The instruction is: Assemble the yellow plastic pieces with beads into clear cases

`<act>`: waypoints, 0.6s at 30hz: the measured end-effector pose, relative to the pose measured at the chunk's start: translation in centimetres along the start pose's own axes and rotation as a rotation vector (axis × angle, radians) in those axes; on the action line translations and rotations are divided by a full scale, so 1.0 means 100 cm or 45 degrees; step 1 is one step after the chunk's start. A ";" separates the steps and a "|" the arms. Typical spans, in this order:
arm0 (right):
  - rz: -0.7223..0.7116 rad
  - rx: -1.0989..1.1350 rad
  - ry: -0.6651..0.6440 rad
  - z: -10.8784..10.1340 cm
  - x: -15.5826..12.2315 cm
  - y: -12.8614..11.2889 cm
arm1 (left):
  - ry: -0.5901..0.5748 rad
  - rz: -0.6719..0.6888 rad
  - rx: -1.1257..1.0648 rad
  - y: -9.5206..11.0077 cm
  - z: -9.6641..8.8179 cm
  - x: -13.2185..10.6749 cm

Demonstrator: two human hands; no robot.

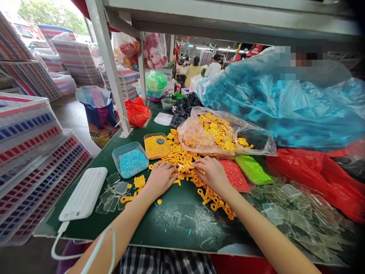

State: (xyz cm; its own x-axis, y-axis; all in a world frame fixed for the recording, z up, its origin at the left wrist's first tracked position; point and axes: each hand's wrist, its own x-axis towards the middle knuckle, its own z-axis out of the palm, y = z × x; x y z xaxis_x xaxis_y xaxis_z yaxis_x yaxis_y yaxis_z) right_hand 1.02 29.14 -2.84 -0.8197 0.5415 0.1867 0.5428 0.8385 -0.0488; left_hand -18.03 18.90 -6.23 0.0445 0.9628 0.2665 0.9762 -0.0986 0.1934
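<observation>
My left hand (161, 178) and my right hand (212, 173) rest side by side on a heap of small yellow plastic parts (182, 158) spread over the dark green table (171, 220). The fingers of both hands curl down into the parts and meet near the middle of the heap; what they pinch, if anything, is too small to make out. More yellow parts (216, 201) trail under my right wrist. A clear bag of yellow parts (219, 131) lies just behind the heap.
Trays of blue beads (131, 161), yellow beads (156, 145), red beads (235, 175) and green beads (253, 170) flank the heap. A white power bank (85, 192) and clear plastic pieces (112, 192) lie left. Blue (285, 102) and red (313, 175) bags fill the right. Another person sits behind.
</observation>
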 end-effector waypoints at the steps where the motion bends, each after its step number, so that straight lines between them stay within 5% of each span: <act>1: -0.101 0.020 0.015 0.000 -0.005 -0.003 | 0.003 -0.037 0.031 0.004 0.001 0.004; 6: -0.539 0.095 0.033 0.012 -0.019 -0.008 | 0.024 -0.144 0.108 0.017 0.007 0.021; 12: -0.595 0.163 0.030 0.032 -0.020 0.001 | 0.094 -0.161 0.014 0.008 -0.001 0.026; 18: -0.532 0.213 0.015 0.036 -0.022 -0.001 | 0.161 0.086 -0.379 -0.002 -0.016 0.010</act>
State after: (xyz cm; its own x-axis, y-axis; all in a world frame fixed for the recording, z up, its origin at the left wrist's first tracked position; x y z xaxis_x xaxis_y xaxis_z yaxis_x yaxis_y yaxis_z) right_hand 2.10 28.13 -6.75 -0.9597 0.1541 0.2351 0.1275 0.9840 -0.1246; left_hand -18.53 19.47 -4.46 0.0623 0.9145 0.3998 0.8661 -0.2486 0.4337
